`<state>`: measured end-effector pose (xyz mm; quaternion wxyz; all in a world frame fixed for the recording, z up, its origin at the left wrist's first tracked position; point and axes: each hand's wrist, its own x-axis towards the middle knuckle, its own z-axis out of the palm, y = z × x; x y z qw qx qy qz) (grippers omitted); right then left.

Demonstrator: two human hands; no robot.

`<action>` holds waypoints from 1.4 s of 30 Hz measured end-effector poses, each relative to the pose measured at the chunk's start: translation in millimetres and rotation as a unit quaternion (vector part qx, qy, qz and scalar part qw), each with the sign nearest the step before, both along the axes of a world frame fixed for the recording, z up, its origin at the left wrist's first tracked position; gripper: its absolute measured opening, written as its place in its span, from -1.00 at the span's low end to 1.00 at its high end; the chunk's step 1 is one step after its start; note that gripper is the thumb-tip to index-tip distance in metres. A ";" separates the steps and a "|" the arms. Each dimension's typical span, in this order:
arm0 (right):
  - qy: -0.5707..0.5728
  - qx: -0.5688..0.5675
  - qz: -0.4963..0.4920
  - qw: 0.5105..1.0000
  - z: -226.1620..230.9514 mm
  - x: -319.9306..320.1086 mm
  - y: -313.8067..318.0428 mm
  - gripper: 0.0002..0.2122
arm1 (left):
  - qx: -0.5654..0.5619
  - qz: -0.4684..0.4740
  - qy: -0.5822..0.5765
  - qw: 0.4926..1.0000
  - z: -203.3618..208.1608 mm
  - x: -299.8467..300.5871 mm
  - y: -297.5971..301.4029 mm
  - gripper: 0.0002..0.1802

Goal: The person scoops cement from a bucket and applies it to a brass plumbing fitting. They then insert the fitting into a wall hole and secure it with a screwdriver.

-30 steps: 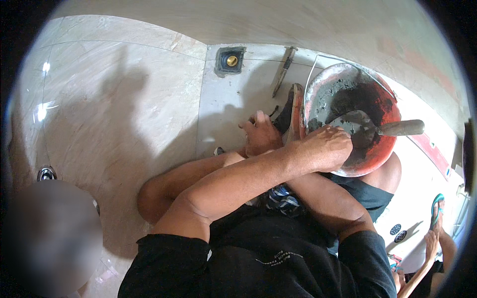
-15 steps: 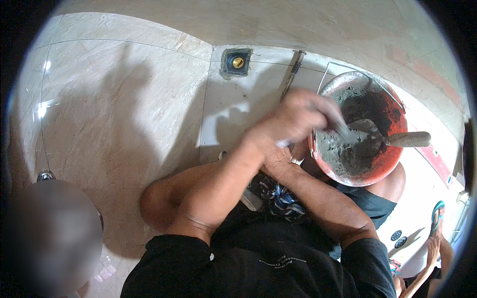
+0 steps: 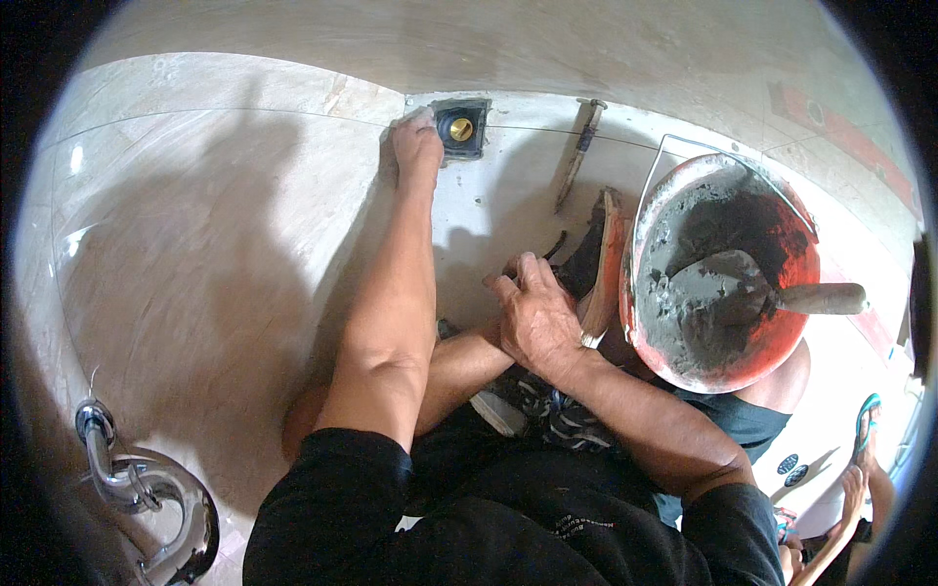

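Note:
My left arm reaches forward to the corner where the wall and floor meet. There my left hand (image 3: 418,146) is closed beside the square floor drain (image 3: 471,109), its fingertips smeared grey; whatever they may pinch is hidden. The drain has a dark frame and a brass-coloured round centre. Lower down, my right hand (image 3: 539,317) lies over my bent leg with fingers loosely spread, holding nothing I can see. To its right stands an orange-red bucket (image 3: 640,337) of wet grey mortar (image 3: 684,303). A trowel (image 3: 826,298) rests in it, its wooden handle over the rim.
A narrow, worn tool (image 3: 580,156) lies on the white floor between drain and bucket. A chrome drain pipe (image 3: 200,532) juts from the tiled wall at lower left. A long red level-like bar (image 3: 860,303) lies behind the bucket. Another person's foot and hand (image 3: 858,479) show at far right.
My left hand has moved from above the mortar across to the drain's left side. My right hand, earlier mostly hidden beneath the left arm, now shows over my leg. The view has shifted slightly.

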<state>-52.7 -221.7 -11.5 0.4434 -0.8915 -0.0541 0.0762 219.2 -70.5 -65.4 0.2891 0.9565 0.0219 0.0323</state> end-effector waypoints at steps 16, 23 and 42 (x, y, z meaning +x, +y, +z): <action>-0.002 0.019 0.006 1.000 3.9 1.9 2.7 -0.57 | 0.205 -0.070 0.014 0.976 -16.9 0.8 -34.8 -0.68; 0.002 0.019 0.001 1.000 6.0 2.5 1.9 -0.60 | 0.251 -0.109 -0.013 0.962 -22.7 -16.3 -58.7 -0.66; -0.009 0.040 0.002 0.999 3.1 1.1 2.2 -0.69 | 0.231 -0.191 -0.078 0.951 -31.3 -20.2 -17.5 -0.58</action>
